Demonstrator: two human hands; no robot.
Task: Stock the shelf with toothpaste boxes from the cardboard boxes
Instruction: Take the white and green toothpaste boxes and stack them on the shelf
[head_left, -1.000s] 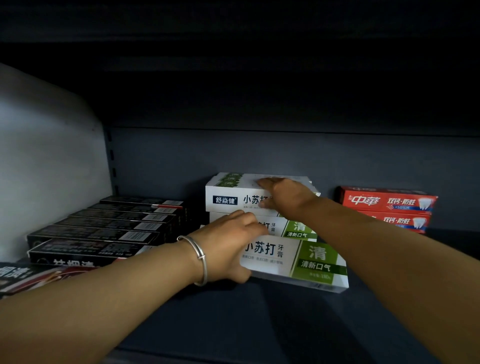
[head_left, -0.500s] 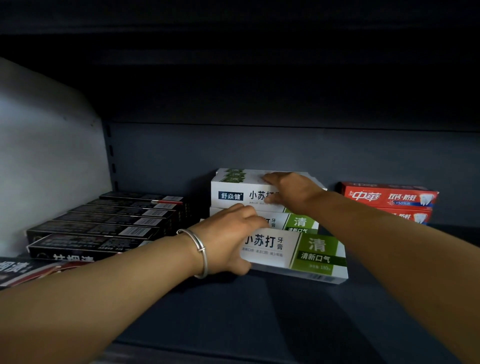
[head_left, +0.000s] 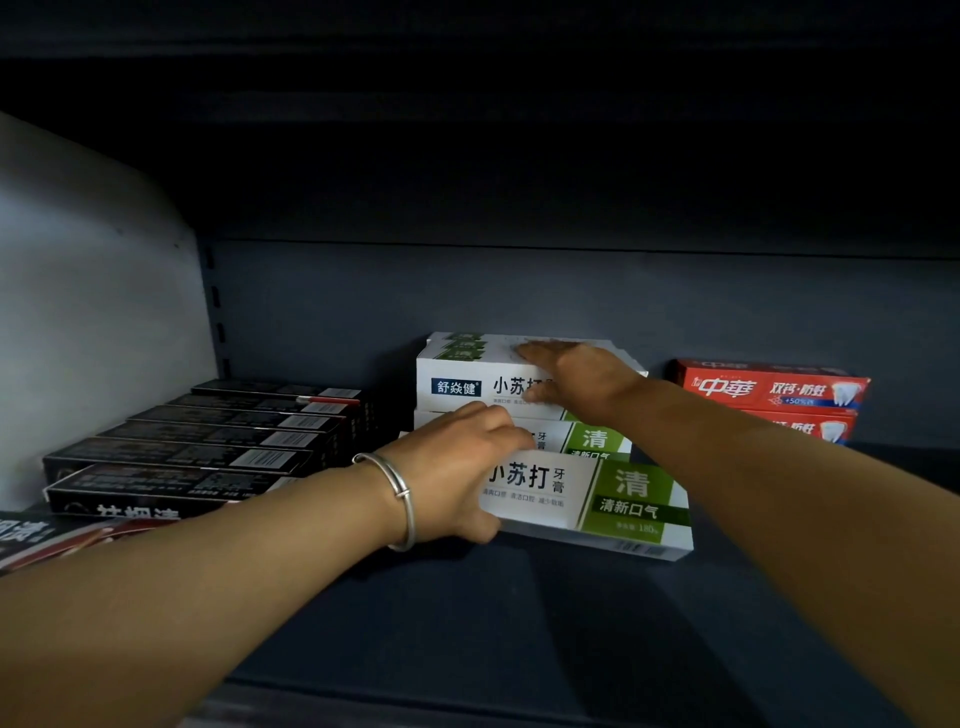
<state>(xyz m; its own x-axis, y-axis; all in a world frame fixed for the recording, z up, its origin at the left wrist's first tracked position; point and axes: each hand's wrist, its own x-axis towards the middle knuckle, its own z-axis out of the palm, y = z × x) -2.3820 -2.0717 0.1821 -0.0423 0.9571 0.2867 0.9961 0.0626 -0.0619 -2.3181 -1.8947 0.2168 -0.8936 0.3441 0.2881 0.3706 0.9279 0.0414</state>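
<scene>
White-and-green toothpaste boxes are stacked in the middle of the dark shelf (head_left: 467, 623). My left hand (head_left: 457, 467), with a silver bracelet on the wrist, grips the left end of the front box (head_left: 597, 499), which lies lowest and nearest me. My right hand (head_left: 576, 379) rests over the top box (head_left: 467, 379) of the stack behind, fingers on its upper face and thumb on its front. A middle box (head_left: 592, 439) shows between the two. No cardboard box is in view.
Black toothpaste boxes (head_left: 208, 441) lie in rows on the left, against the grey side panel (head_left: 93, 322). Red toothpaste boxes (head_left: 769, 395) are stacked at the back right. The shelf's back wall (head_left: 519, 301) is close behind the stacks.
The top box has slid a little further back onto the stack under my right hand. The view has shifted slightly; my left hand stays on the front box.
</scene>
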